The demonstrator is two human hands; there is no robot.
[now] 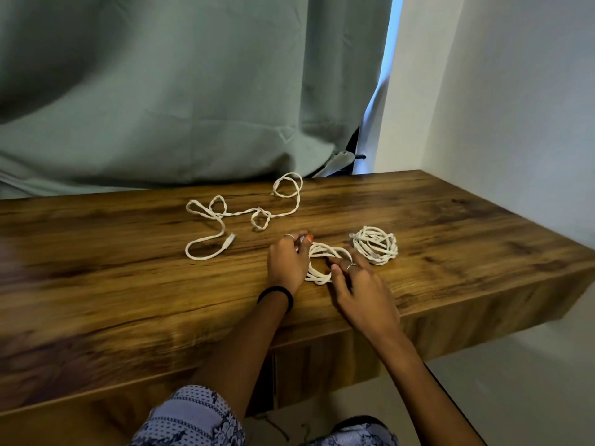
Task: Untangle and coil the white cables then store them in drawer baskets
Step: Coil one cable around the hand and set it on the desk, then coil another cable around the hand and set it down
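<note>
Three white cables lie on a wooden tabletop. A loose, twisted cable with a plug end sprawls toward the back. To the right rests a finished coil. Between my hands lies a half-wound coil. My left hand grips its left side with fingers curled over the strands. My right hand pinches the coil's right side with thumb and fingers.
A grey-green curtain hangs behind the table, touching its back edge. A white wall stands at the right. The table's front edge runs near my knees, with a drawer front below it.
</note>
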